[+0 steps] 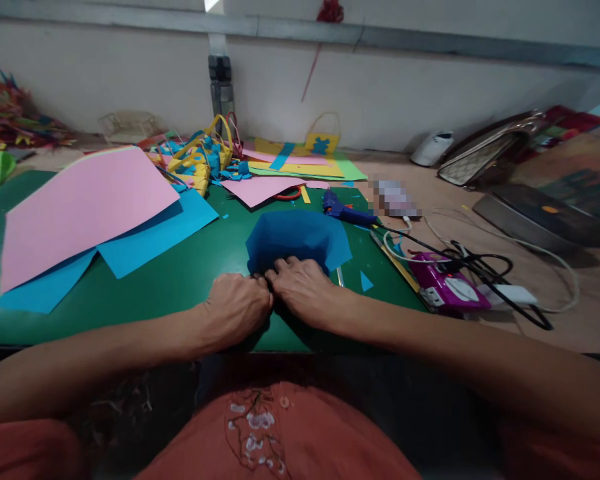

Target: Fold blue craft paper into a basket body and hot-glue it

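A folded blue paper piece [297,241] lies on the green cutting mat [180,280] in front of me. My left hand [236,308] and my right hand [303,287] sit side by side at its near edge, fingers curled down onto the paper. Both hands press or pinch that near edge; the fingertips are partly hidden under the knuckles.
Large pink [80,207] and light blue [155,237] sheets lie at the left. Paper scraps and yellow strips [203,157] pile at the back. A blue glue gun [345,210], scissors [473,263], a pink device [447,287] and cables are at the right.
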A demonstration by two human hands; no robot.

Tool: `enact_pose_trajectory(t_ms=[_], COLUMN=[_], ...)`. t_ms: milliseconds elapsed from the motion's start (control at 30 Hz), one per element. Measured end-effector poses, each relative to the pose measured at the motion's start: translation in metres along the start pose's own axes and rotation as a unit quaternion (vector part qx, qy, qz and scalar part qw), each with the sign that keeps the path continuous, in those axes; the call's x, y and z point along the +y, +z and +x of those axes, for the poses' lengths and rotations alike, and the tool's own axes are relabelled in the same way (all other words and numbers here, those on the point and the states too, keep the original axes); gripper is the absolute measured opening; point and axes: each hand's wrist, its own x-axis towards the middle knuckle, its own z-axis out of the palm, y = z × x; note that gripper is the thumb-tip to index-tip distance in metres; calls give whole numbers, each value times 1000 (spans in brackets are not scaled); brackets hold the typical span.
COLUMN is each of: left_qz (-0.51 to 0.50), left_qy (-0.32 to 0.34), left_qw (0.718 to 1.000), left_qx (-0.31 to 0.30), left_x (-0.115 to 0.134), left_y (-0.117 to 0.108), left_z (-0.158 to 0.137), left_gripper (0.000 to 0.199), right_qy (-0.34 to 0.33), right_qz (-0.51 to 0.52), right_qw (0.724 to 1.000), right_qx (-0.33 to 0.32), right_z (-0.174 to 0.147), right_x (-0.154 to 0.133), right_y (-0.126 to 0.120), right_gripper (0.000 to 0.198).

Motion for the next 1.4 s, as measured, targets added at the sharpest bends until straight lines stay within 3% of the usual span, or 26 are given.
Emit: enact_pose_trajectory(t_ms=[700, 1100, 1400], left_qz=[-3, 11, 38], left_qy=[2, -18, -10], left_qw=[1000, 1000, 999], left_qx=[-9, 18, 19], left_x=[0, 2, 4], left_y=[1, 4, 1], left_z=[0, -1, -2], left_gripper=[25, 38, 44], right_qy=[-1, 0, 18], right_qz=[-3, -38, -57], right_qw=[1000, 999, 998], right_qx=[13, -23, -9], right_z=[4, -6, -13], right_x=[-2, 1, -3], right_y=[7, -1, 4], right_gripper=[24, 20, 22])
